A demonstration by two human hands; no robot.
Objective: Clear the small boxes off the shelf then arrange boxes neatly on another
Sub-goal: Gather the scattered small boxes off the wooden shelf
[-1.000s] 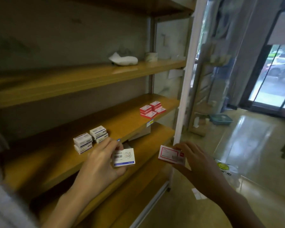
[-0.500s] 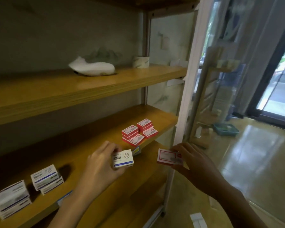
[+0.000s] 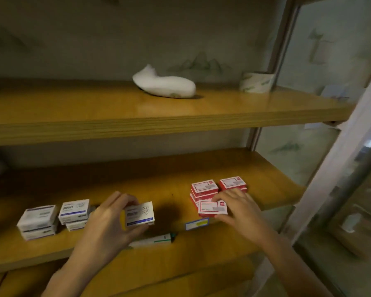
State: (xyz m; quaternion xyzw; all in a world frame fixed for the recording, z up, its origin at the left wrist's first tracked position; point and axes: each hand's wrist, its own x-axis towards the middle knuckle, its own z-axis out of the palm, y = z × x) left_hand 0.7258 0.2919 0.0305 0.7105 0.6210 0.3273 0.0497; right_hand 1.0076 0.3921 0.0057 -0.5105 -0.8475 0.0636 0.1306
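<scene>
At lower centre of the frame, the left hand (image 3: 107,221) pinches a white-and-blue box (image 3: 140,213) just right of the white stacks (image 3: 51,217), while the right hand (image 3: 241,209) grips a red-and-white box (image 3: 212,209) against the red stacks (image 3: 220,186) on the middle shelf (image 3: 154,179), apparently grouping boxes by colour.
</scene>
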